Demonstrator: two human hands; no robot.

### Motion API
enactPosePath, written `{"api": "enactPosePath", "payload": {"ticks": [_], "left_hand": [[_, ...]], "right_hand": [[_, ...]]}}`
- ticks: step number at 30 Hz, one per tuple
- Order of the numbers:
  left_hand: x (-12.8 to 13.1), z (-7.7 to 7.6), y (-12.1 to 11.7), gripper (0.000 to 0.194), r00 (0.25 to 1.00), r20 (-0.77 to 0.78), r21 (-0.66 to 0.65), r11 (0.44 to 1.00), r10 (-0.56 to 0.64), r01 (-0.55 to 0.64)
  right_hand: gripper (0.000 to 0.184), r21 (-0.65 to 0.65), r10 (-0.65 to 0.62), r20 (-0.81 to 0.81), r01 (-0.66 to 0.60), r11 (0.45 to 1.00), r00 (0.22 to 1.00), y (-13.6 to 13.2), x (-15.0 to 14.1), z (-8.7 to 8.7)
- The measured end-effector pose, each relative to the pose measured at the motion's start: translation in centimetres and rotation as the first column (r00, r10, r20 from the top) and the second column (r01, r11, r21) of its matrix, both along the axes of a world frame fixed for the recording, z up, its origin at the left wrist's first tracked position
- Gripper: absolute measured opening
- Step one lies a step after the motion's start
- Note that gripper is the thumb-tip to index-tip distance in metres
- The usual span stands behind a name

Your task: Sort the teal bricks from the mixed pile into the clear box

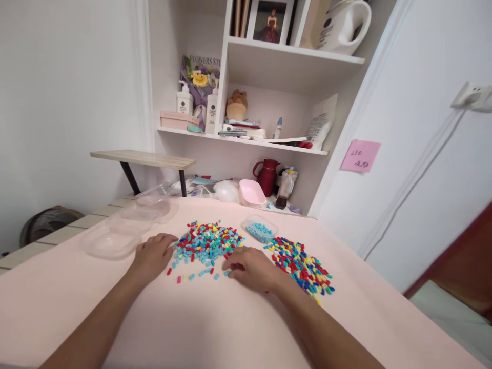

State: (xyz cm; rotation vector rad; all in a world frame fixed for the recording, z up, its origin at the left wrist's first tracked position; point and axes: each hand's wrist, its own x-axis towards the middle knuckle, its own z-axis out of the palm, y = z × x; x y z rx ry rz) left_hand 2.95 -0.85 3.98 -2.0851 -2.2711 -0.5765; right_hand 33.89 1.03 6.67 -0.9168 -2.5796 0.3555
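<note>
A mixed pile of small building bricks (pixel 209 238), mostly light blue with red, yellow, green and white, lies on the pink tabletop (pixel 184 328). At its left edge rests my left hand (pixel 154 256), fingers loosely stretched toward the bricks and nothing visible in them. My right hand (pixel 253 266) is at the pile's right front edge, its fingers curled inward; whatever they may hold is hidden. Several loose bricks lie between the hands. Behind my right hand stands a clear plastic container (pixel 273 225) with light blue bricks (pixel 259 231) inside. A second multicoloured brick pile (pixel 302 264) spreads beside my right forearm.
Clear plastic trays (pixel 111 243) sit at the table's left side. Along the back are a pink basin (pixel 251 192), a red jug (pixel 267 177) and a bottle of dark liquid (pixel 285 189). A small wooden stand (pixel 144 159) is at back left, below white shelves (pixel 269 141).
</note>
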Motion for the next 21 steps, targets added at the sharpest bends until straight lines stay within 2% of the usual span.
{"api": "enactPosePath", "payload": {"ticks": [3,5,8,10,12,13,14,16,21], "left_hand": [[-0.1,0.1,0.2,0.044,1.000,-0.003,-0.001,1.000,0.003,-0.003],[-0.3,0.1,0.5,0.044,0.999,-0.016,-0.034,0.998,0.049,-0.049],[-0.6,0.0,0.9,0.046,0.999,-0.022,-0.038,0.999,0.029,-0.030],[-0.8,-0.1,1.1,0.047,0.999,-0.017,-0.041,0.999,0.029,-0.030],[-0.9,-0.2,1.1,0.048,0.999,-0.014,-0.038,0.999,0.032,-0.032],[-0.9,-0.2,1.1,0.047,0.999,-0.015,-0.035,0.999,0.030,-0.031],[-1.0,-0.3,1.1,0.047,0.999,-0.017,-0.029,0.999,0.029,-0.030],[-1.0,-0.3,1.1,0.047,1.000,-0.020,-0.013,1.000,0.022,-0.023],[-1.0,-0.2,1.2,0.045,1.000,-0.003,0.010,1.000,0.027,-0.027]], "right_hand": [[0.021,0.006,0.003,0.001,-0.003,1.000,1.000,0.1,-0.4,0.0],[0.019,0.011,0.004,-0.036,-0.003,1.000,0.999,0.7,0.1,0.3],[0.018,0.053,-0.117,-0.240,0.133,0.990,0.964,2.2,2.3,1.2],[0.017,0.060,-0.265,-0.446,0.324,0.944,0.855,3.6,4.4,1.7],[0.022,0.004,-0.402,-0.606,0.508,0.861,0.686,5.0,6.5,1.9],[0.025,-0.026,-0.449,-0.650,0.573,0.819,0.612,5.6,7.4,1.9],[0.026,-0.040,-0.467,-0.664,0.596,0.802,0.584,6.1,8.2,1.9],[0.028,-0.057,-0.482,-0.667,0.606,0.793,0.568,6.8,9.1,1.7],[0.032,-0.098,-0.465,-0.656,0.545,0.833,0.594,6.7,9.3,1.6]]}}
